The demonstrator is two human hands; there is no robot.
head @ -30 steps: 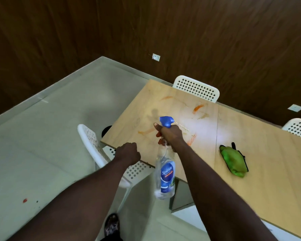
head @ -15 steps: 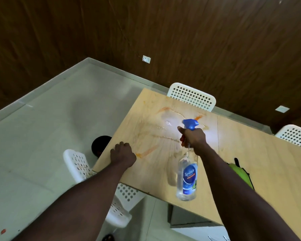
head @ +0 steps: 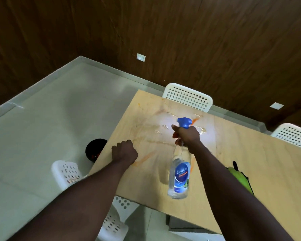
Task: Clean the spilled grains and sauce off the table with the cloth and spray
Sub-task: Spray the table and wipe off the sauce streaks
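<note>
My right hand [head: 187, 136] grips the neck and trigger of a clear spray bottle [head: 180, 176] with a blue nozzle, held above the wooden table [head: 268, 162]. Orange sauce smears [head: 144, 158] and wet, shiny patches [head: 163, 126] spread over the table's left end. My left hand [head: 124, 151] is curled into a fist with nothing in it and rests near the table's left edge. A green cloth [head: 241, 178] lies on the table to the right, mostly hidden behind my right forearm.
White perforated chairs stand at the far side [head: 188, 97], the far right [head: 293, 135] and the near left [head: 67, 173]. A black bin [head: 94, 150] sits on the floor by the table's left edge. Dark wood walls enclose the corner.
The view has shifted closer over the table's left end. My right hand carried the bottle further over the table, and more wet patches show near the far sauce smears. My left fist reached the table edge.
</note>
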